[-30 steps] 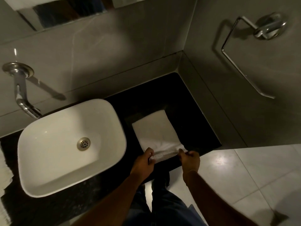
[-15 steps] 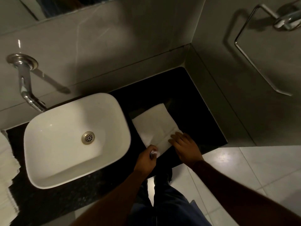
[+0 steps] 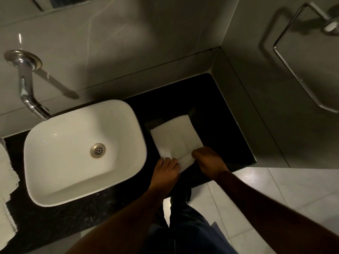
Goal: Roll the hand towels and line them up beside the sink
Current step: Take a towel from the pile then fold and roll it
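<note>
I see my left hand [image 3: 167, 168] curled over the near left corner of the flat white rectangular hand towel [image 3: 176, 139], fingers bent down onto the cloth; whether they pinch the edge or only press on it I cannot tell, since the fingertips are tucked under the knuckles. My right hand [image 3: 208, 159] sits on the near right corner, fingers closed into a loose fist over the towel's edge, and again the actual hold is hidden beneath the hand. Between the two hands the near edge of the towel looks slightly lifted or folded, but the dim light blurs it.

The towel lies on the black polished stone counter [image 3: 225, 125], just right of the white oval ceramic vessel sink [image 3: 84, 153] and apart from it by a dark strip. The towel's far end is spread flat, unrolled.

At the far left edge a stack of white cloth [image 3: 6, 180] is cut off by the frame, so I cannot make out its shape. A chrome wall-mounted spout [image 3: 27, 88] reaches over the sink's far left rim. A chrome towel ring [image 3: 293, 66] hangs on the right wall, partly out of view.
</note>
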{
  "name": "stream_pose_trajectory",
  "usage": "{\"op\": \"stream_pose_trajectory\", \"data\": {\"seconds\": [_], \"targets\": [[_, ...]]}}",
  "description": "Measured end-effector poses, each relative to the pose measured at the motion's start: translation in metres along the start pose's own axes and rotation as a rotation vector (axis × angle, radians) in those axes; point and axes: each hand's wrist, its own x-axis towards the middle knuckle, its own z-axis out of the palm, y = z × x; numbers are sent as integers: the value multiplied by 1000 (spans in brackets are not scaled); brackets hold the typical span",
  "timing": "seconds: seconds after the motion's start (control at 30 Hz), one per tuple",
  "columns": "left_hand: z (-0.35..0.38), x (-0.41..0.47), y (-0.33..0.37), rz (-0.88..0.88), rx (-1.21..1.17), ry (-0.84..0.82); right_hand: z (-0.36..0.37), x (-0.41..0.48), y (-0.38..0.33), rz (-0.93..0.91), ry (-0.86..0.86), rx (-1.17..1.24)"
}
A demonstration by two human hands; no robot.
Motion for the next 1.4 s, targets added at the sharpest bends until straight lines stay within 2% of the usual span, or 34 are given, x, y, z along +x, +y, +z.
{"op": "stream_pose_trajectory", "data": {"seconds": [0.13, 0.23, 0.3, 0.33, 0.4, 0.43, 0.5, 0.53, 0.6, 0.7, 0.8, 0.87, 0.93, 1.1, 1.17, 1.27, 1.33, 1.4], "targets": [[-2, 6, -1, -15, 0, -55, -17, 19, 3, 65, -234, 141], [-11, 16, -3, -127, -141, -210, -30, 29, 5, 229, -326, 362], [-21, 26, -6, -208, -249, -305, -32, 30, 8, 306, -401, 422], [-27, 30, -8, -250, -313, -339, -31, 29, 9, 338, -419, 455], [-32, 32, -11, -349, -503, -389, -27, 19, 9, 379, -344, 521], [-32, 31, -12, -391, -593, -389, -23, 12, 8, 347, -235, 461], [-32, 31, -15, -462, -680, -368, -13, -2, 3, 167, 24, 161], [-33, 32, -16, -490, -695, -377, -7, -9, 0, 85, 75, 40], [-33, 33, -15, -519, -696, -402, 1, -20, -1, 26, -27, -96], [-31, 28, -8, -454, -537, -313, 5, -20, 2, 36, -138, -165], [-22, 22, -1, -288, -187, -152, -3, -1, 2, 48, -74, -126], [-18, 21, 1, -206, -88, -102, -10, 7, 1, 67, -82, -42], [-17, 22, 0, -134, -51, -128, -19, 10, 1, 94, -91, 1], [-18, 29, -6, -72, -43, -160, -26, 16, -1, 269, -285, 152], [-20, 35, -10, -70, -40, -177, -23, 13, -5, 309, -233, 189], [-27, 51, -11, -75, -51, -211, -9, 4, -12, 129, -49, 20], [-30, 63, -14, -77, -81, -252, -1, -3, -14, 58, -55, -80], [-31, 72, -20, -97, -160, -300, 4, -6, -13, 83, -89, -103]]}}
